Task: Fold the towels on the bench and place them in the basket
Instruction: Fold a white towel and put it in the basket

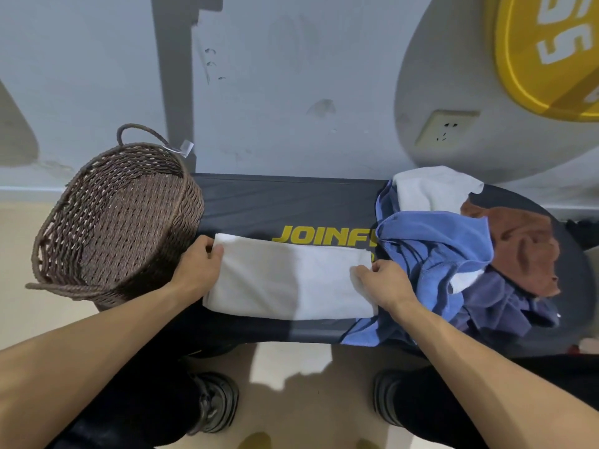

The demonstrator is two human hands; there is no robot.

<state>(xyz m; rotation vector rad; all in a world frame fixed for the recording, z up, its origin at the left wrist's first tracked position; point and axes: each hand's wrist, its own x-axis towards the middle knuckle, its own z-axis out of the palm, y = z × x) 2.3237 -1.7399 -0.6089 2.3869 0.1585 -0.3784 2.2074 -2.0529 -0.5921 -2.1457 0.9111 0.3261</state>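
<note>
White towel (288, 280), folded to long strip, flat on bench (275, 202) between both hands. Left hand (197, 267) pinching left end, thumb on top; right hand (385, 283) pinching right end. Wicker basket (113, 218) just left of left fingers; unfolded towel pile (453, 254) touching right knuckles. Risk: uneven pull skewing next fold; blue towel snagging on lift.

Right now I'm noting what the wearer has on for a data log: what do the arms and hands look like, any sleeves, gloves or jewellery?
Both forearms are bare up to the frame's edge, no sleeves showing. The left hand and right hand wear no gloves, and no rings, watch or wristbands are visible on them.
</note>
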